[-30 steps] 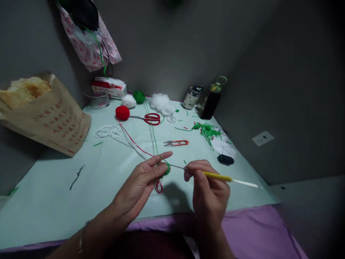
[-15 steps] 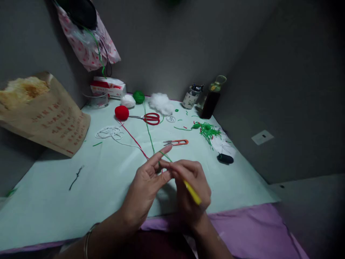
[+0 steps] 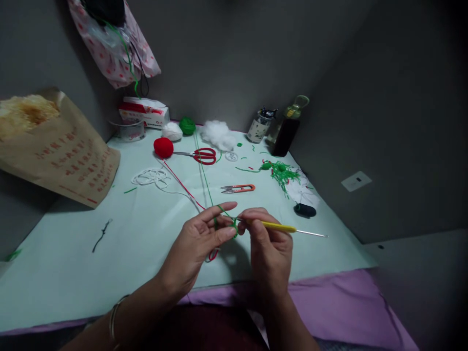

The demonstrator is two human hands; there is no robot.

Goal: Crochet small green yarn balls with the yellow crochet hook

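While our left hand (image 3: 192,251) pinches a small green piece of yarn work (image 3: 234,231) between thumb and fingers, our right hand (image 3: 270,251) is clasped round a yellow-handled hook (image 3: 278,226). We hold the two close together over the near middle of the counter (image 3: 66,278), the green piece between them, with green yarn passing over our left forefinger. A red loop (image 3: 212,254) hangs just below our left hand.

We see a pale, bluish-green covering across the counter, with purple cloth (image 3: 336,302) along its near edge. Grey walls meet in dim corners around us; the right one carries a white wall plate (image 3: 357,181). At the far left hangs a pink dotted bag (image 3: 146,61), above a red-and-white box (image 3: 146,114). A brown paper bag (image 3: 69,156) leans at the left.

Toward the far side we have red (image 3: 163,147), white (image 3: 171,131) and green (image 3: 187,126) yarn balls, white fluff (image 3: 219,135) and, nearer, red-handled scissors (image 3: 205,156). Orange snips (image 3: 245,188) lie just beyond our hands. To the far right a dark bottle (image 3: 287,134) stands beside a patterned cup (image 3: 257,132), and green clippings (image 3: 287,178) are strewn nearer us.
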